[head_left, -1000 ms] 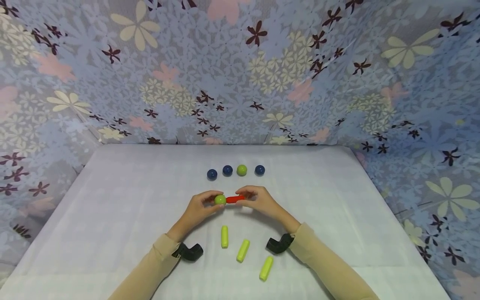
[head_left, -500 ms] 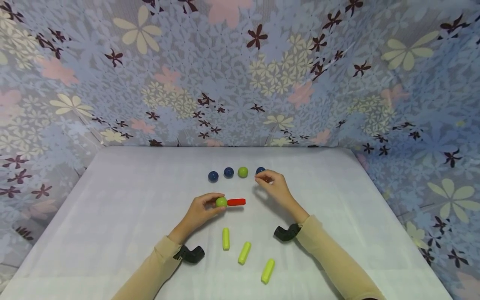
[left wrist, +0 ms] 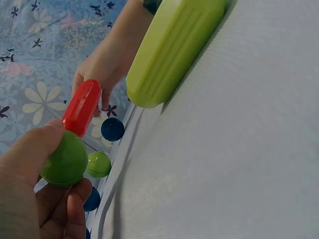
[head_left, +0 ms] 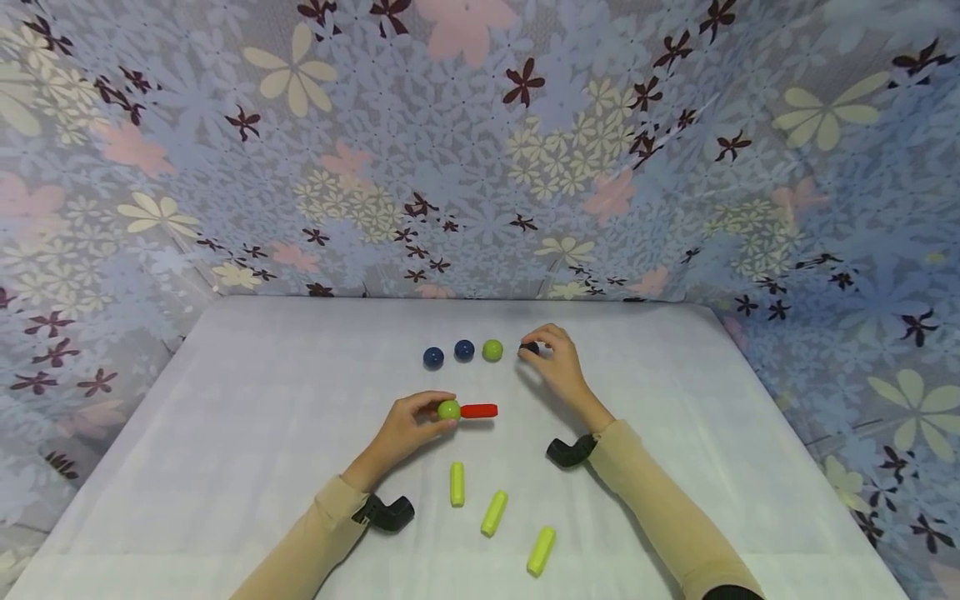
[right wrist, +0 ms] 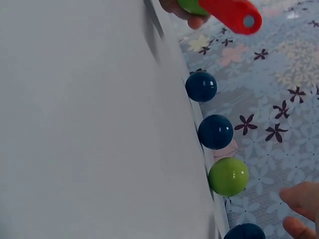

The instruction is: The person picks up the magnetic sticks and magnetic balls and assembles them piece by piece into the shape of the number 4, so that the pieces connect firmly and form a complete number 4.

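My left hand (head_left: pixel 408 429) pinches a shiny green ball (left wrist: pixel 65 158) between thumb and fingers. A red rounded bar (head_left: pixel 478 411) sticks out from that ball to the right; its free end has a round hole in the right wrist view. Over the rightmost dark blue ball (head_left: pixel 530 348) hovers my right hand (head_left: pixel 558 367), thumb and fingers parted. In the right wrist view its fingertips (right wrist: pixel 299 196) stand apart from this blue ball (right wrist: pixel 245 232). Left of it, a second green ball (head_left: pixel 492 350) and two blue balls (head_left: pixel 464 350) lie in a row.
Three yellow-green bars (head_left: pixel 493 513) lie on the white-covered table (head_left: pixel 300 358) between the forearms. A flowered cloth (head_left: pixel 480 167) hangs behind the table and along its sides. Black curved mounts (head_left: pixel 390 513) sit on both wrists.
My right hand has let go of the red bar and moved right and away from me to the rightmost blue ball. The left hand keeps the green ball with the red bar attached.
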